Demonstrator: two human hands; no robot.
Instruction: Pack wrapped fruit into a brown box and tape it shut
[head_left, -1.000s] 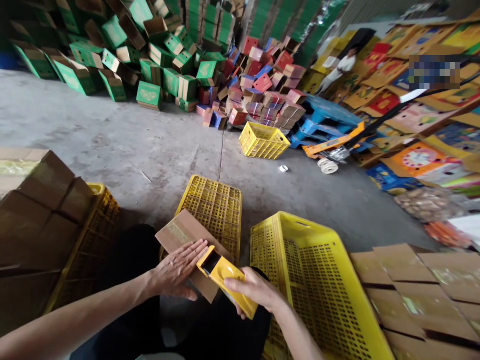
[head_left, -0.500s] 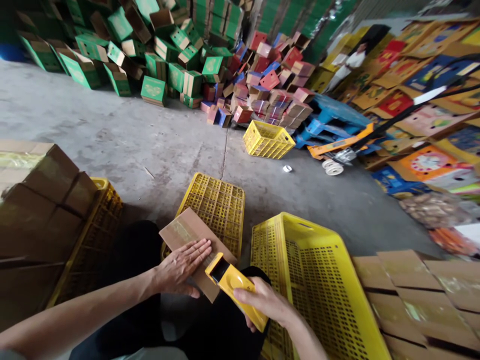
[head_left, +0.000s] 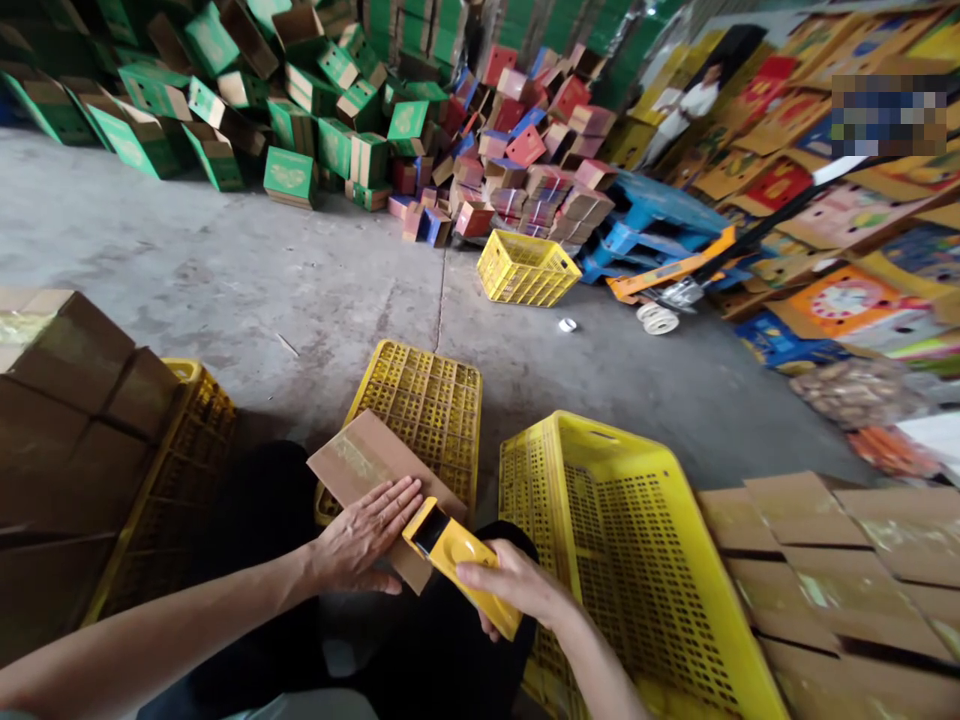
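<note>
A small brown cardboard box [head_left: 375,452] with a strip of clear tape lies tilted over an upturned yellow crate [head_left: 431,385]. My left hand [head_left: 367,535] rests flat on the box, fingers stretched out and holding nothing. My right hand [head_left: 517,585] is wrapped around a yellow handheld tool [head_left: 465,565] with a dark opening at its front end. That front end is at the box's near right side, close to my left fingertips; whether it touches the cardboard I cannot tell. The tool's exact kind does not show.
An open yellow crate [head_left: 637,580] stands at my right, beside rows of taped boxes [head_left: 832,580]. More boxes [head_left: 67,420] sit on a crate at left. Ahead are another crate [head_left: 529,268], a pallet jack [head_left: 675,275], green cartons [head_left: 292,175] and a person [head_left: 686,112].
The view has shifted slightly, so the background sits further left. My left hand stays flat on the box, and my right hand keeps the yellow tool beside it.
</note>
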